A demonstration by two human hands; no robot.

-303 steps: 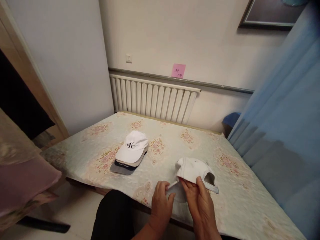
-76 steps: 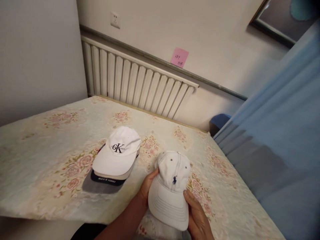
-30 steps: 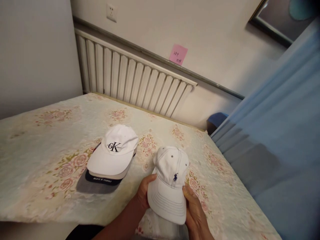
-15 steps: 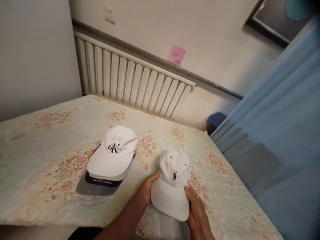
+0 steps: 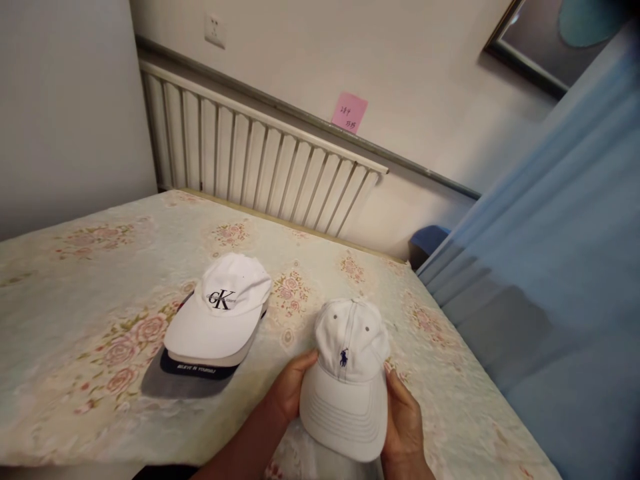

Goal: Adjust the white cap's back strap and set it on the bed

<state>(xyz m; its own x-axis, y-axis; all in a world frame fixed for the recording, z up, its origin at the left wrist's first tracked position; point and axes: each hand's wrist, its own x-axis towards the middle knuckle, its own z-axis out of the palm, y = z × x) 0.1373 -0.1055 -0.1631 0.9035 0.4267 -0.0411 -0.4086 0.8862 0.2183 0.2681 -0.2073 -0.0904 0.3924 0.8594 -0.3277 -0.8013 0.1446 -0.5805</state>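
Both of my hands hold a white cap [image 5: 347,373] with a small dark-blue rider logo, its brim toward me, just above the near edge of the bed. My left hand [image 5: 289,390] grips the cap's left side with the thumb on top. On the brim's right edge, my right hand [image 5: 404,420] is closed around it. To the left lies a stack of caps [image 5: 213,327] with a white "CK" cap on top, beige, navy and grey brims showing below it.
The floral mattress cover [image 5: 90,280] spreads left and back to a white radiator [image 5: 250,167] on the wall, which carries a pink sticky note [image 5: 349,112] and a socket [image 5: 215,30]. A blue curtain [image 5: 560,267] hangs close on the right. A blue object [image 5: 425,237] sits by the bed's far corner.
Ten seconds ago the cap lay back-side toward me; now it faces front with the brim toward me. Over the last second it shifted slightly right and nearer, and my view drifted right.
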